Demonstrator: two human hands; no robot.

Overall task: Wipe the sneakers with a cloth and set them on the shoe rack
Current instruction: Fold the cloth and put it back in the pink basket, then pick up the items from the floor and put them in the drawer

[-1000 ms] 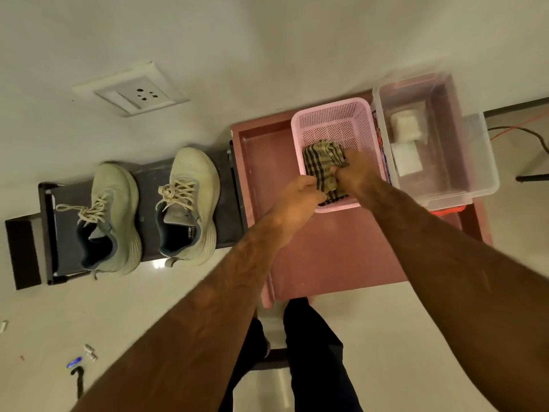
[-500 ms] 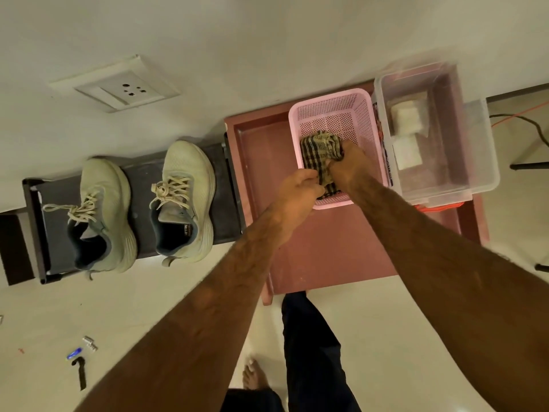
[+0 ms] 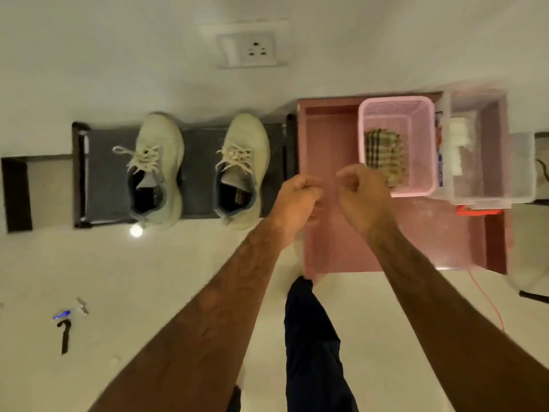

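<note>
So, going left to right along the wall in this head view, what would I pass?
From the left: black shoe rack → first pale laced sneaker → second pale laced sneaker → pink mesh plastic basket holding a folded checked cloth → clear plastic box.

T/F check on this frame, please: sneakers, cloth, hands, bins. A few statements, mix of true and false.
1. The left sneaker and right sneaker stand on the shoe rack. True.
2. The right hand grips the cloth. False: the cloth lies in the pink basket; the right hand and the left hand hold nothing.
3. The pink basket stands beside the clear bin. True.
4. One sneaker lies on its side. False: both stand on their soles, openings up.
</note>
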